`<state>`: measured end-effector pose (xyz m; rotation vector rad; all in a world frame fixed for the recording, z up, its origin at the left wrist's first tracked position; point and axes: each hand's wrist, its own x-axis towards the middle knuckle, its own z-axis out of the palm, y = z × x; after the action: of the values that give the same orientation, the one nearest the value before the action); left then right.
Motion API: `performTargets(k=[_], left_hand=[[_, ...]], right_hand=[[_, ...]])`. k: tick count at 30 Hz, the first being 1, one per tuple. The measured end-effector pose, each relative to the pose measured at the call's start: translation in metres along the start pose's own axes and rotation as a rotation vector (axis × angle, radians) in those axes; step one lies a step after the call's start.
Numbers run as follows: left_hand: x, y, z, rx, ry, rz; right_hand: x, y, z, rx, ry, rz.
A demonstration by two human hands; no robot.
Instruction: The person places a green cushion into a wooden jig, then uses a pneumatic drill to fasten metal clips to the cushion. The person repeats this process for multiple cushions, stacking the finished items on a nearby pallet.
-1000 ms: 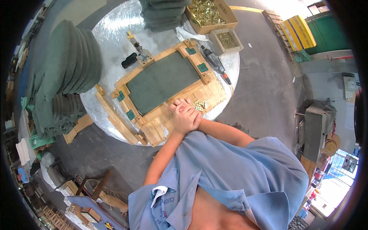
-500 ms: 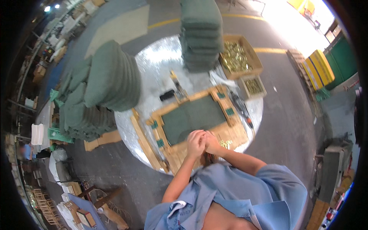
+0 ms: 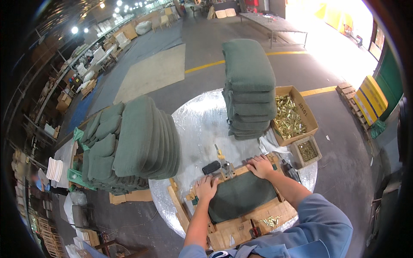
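A dark green padded panel (image 3: pixel 241 196) lies inside a wooden frame-like jig (image 3: pixel 230 235) on a round table (image 3: pixel 193 112) wrapped in shiny film. My left hand (image 3: pixel 205 187) rests on the jig's far left corner, fingers spread at the panel's edge. On the far rail towards the right, my right hand (image 3: pixel 260 167) lies with fingers stretched out. Neither hand holds anything. Between them, a metal toggle clamp (image 3: pixel 227 170) with a yellow handle sits on the far rail. Small brass-coloured fittings (image 3: pixel 271 221) lie loose on the jig's near board, beside a red and black clamp (image 3: pixel 255 230).
Tall stacks of green cushions stand at the left (image 3: pixel 144 139) and far side (image 3: pixel 249 86). At right are a cardboard box of brass-coloured pieces (image 3: pixel 310 115), a smaller tray (image 3: pixel 317 150) and a dark power tool (image 3: pixel 291 170). A black block (image 3: pixel 211 167) lies beyond the jig.
My hands were together at the jig's near edge; they have moved apart and forward onto its far rail. The view has tilted up, showing more of the floor beyond.
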<state>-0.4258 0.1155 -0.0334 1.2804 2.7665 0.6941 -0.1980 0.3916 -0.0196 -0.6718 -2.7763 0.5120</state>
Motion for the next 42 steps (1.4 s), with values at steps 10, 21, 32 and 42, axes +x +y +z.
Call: performTargets(k=[10,21,32,42], left_hand=[[-0.017,0.004,0.0,-0.208,0.067,-0.003],[-0.046,-0.016,-0.02,-0.178,-0.038,0.071],[-0.08,-0.01,-0.03,-0.409,0.089,-0.018],[-0.071,-0.009,-0.026,-0.292,0.129,-0.014]], right_hand=[[-0.005,-0.01,-0.004,0.025,0.017,0.008],[-0.052,-0.016,-0.016,-0.002,0.024,0.015],[-0.085,-0.007,-0.001,-0.022,0.04,0.059],[-0.058,-0.006,0.004,-0.087,0.082,0.001]])
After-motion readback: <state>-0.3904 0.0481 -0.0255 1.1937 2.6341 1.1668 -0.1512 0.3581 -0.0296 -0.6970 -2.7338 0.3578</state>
